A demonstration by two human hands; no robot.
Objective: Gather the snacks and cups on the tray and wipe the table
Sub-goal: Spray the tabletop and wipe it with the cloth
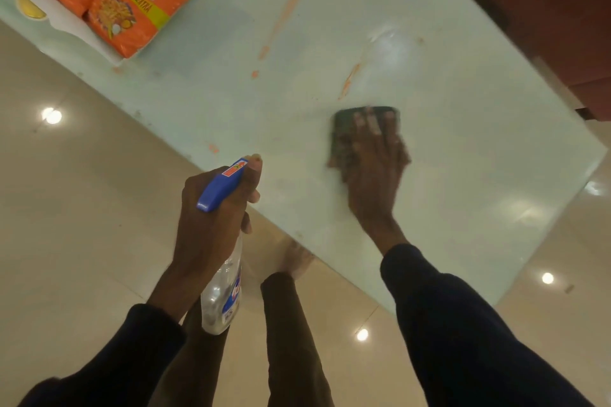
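Two snack packets [125, 18], one spray bottle [221, 291], one scrub pad [344, 124]

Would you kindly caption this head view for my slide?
Right hand presses a dark sponge on the stained table; left hand grips spray bottle.

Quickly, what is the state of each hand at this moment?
Left hand: grips the clear plastic spray bottle with blue trigger.
Right hand: open, flat fingers press the dark rectangular pad on the pale green table.
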